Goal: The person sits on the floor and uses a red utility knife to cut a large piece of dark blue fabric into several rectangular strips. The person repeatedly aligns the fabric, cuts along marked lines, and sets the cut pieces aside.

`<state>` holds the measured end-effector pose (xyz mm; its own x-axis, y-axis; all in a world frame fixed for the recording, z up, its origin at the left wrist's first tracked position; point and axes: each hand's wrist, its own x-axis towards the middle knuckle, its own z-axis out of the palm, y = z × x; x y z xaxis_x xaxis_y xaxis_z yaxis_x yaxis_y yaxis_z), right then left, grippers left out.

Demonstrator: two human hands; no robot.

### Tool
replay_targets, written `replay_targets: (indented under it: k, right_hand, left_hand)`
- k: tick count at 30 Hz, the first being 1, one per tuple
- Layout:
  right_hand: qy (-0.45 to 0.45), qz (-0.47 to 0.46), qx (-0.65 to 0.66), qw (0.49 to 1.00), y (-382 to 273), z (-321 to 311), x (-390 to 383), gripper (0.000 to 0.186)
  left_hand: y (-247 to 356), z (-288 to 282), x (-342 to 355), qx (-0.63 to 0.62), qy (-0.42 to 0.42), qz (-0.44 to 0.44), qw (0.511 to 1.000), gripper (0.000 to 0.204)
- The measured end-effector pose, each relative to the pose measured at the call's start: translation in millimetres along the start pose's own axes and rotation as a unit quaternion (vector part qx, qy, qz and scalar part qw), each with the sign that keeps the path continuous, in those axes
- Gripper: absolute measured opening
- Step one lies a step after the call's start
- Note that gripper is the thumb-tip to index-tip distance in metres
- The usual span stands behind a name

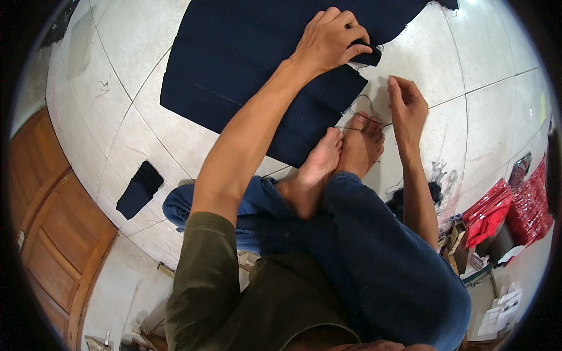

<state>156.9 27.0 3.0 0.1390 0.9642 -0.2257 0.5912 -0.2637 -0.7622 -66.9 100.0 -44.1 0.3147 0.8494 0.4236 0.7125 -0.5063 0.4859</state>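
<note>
Several dark navy fabric panels (234, 64) lie overlapping on the tiled floor in front of me. My left hand (333, 38) is over their right side, fingers bent and closed on a folded dark cloth edge (367, 55). Loose dark threads (369, 102) trail from the frayed edge over my bare feet (360, 146). To the right of the cloth, my right hand (408, 102) is raised above the floor with its fingers curled together. One thread reaches the side of this hand; what lies inside its fingers is hidden.
A small folded stack of navy cloth (139, 190) lies at left on the floor. A wooden door (64, 234) stands at far left. Dark thread scraps (434, 190) lie beside my right forearm. Red plastic packages (489, 213) and clutter are at right.
</note>
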Motion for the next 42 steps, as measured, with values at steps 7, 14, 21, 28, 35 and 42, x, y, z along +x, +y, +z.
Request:
replay_targets:
  k: [7,14,21,28,35,42]
  right_hand:
    - [-0.12,0.104,0.144,0.977,-31,37,22,0.034]
    - [-0.061,0.042,0.087,0.993,-25,26,12,0.033]
    - [-0.083,0.017,0.145,0.986,-28,44,25,0.031]
    - [-0.055,0.027,0.074,0.995,-23,31,14,0.029]
    - [-0.066,0.032,0.114,0.991,-36,43,17,0.033]
    - [-0.086,0.003,0.088,0.992,-36,54,25,0.029]
  left_hand:
    - [-4,4,0,-0.071,0.082,-0.028,0.994,0.029]
    - [-6,1,-5,-0.062,0.108,-0.045,0.991,0.03]
    - [-5,0,-3,-0.079,0.11,-0.042,0.99,0.029]
    - [-7,4,-7,-0.095,0.116,-0.09,0.985,0.029]
    - [-10,5,-5,-0.078,0.125,-0.056,0.987,0.03]
    - [-9,5,-4,-0.083,0.135,-0.06,0.986,0.031]
